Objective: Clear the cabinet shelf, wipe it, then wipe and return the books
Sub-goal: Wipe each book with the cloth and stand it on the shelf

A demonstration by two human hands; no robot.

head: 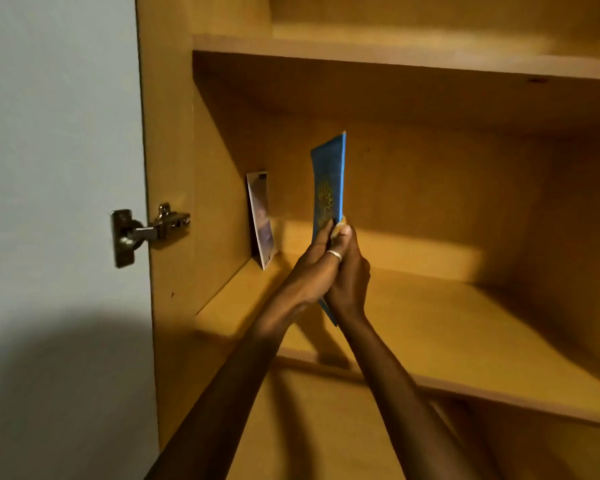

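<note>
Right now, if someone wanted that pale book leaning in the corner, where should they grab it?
Probably pinch the pale book by its front upright edge, coming from the open front. It stands on the shelf, tilted against the cabinet's left wall, so that side is blocked.

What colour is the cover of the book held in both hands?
Blue with a gold design, clearest in the head view: book.

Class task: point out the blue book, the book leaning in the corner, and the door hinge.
blue book (328, 181), head view, front cover.
leaning book (262, 220), head view, cover.
door hinge (146, 232), head view, metal arm.
</note>
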